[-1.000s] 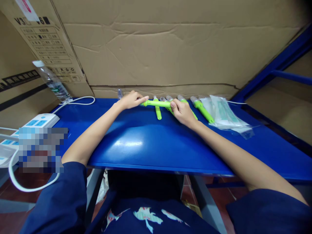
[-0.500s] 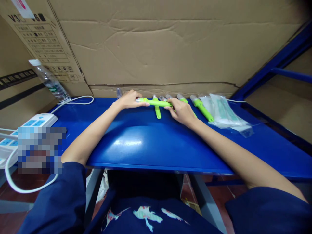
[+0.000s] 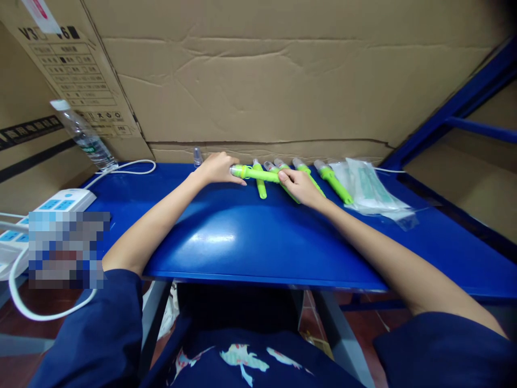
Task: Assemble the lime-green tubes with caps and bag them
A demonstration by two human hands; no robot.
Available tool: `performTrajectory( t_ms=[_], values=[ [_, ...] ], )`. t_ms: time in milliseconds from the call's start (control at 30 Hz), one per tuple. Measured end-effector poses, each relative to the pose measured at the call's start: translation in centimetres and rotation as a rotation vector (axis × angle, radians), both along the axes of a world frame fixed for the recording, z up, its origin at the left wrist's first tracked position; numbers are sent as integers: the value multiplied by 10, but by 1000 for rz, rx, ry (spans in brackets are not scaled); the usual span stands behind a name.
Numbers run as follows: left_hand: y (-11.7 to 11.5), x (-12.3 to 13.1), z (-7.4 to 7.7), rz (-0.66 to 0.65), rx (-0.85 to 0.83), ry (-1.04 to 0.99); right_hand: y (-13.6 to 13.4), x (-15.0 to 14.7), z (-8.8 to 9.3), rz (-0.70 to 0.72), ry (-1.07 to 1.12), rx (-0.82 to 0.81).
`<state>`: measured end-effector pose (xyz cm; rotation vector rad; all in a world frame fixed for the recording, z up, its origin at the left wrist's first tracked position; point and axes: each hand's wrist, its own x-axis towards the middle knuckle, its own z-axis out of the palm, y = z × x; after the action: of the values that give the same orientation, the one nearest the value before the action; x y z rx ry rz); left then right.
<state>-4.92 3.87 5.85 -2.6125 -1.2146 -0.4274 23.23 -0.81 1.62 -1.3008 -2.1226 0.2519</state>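
Note:
A lime-green stick [image 3: 263,174] with a clear tip lies level between my hands, above the table. My right hand [image 3: 301,186] pinches its right end between thumb and fingers. At the clear tip, my left hand [image 3: 218,168] has its thumb and fingers spread apart around it; whether the palm touches the tip is hidden. Behind the left hand stands a small clear cap [image 3: 197,157]. Another green stick [image 3: 261,188] lies on the table beneath the held one. More green sticks with clear ends [image 3: 337,186] lie around and right of my right hand, partly covered.
Clear plastic bags [image 3: 374,186] lie on the blue table [image 3: 226,248] at the right. To the left are a water bottle [image 3: 91,143], a white power strip [image 3: 64,202] and a white cable [image 3: 133,167]. Cardboard [image 3: 258,86] walls the back; a blue frame [image 3: 428,118] stands right.
My left thumb has come off the stick and the left fingers have spread. The stick has dropped slightly, and more of its clear end shows.

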Motion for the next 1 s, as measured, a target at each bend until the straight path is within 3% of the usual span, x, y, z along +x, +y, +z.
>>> performTrajectory(
  t_ms=[233, 367, 433, 533, 667, 733, 867, 1000],
  values=[
    [-2, 2, -3, -94, 222, 97, 3, 2, 8, 69, 455, -668],
    [-7, 2, -1, -100, 239, 111, -1, 3, 11, 124, 516, -783],
    [-9, 3, 1, -72, 229, 108, -2, 1, 11, 113, 519, -721],
    [-10, 5, 2, -34, 197, 84, -6, -4, 11, 76, 448, -479],
    [-10, 8, -1, -51, 199, 43, -16, -11, 12, 103, 143, -64],
    [-9, 10, -4, -99, 217, 44, -21, -13, 13, 113, -37, 52],
    [-8, 12, -6, -208, 262, 70, -29, -17, 12, 140, -274, 100],
    [-7, 12, -8, -248, 297, 81, -31, -21, 11, 184, -360, 73]
  ],
)
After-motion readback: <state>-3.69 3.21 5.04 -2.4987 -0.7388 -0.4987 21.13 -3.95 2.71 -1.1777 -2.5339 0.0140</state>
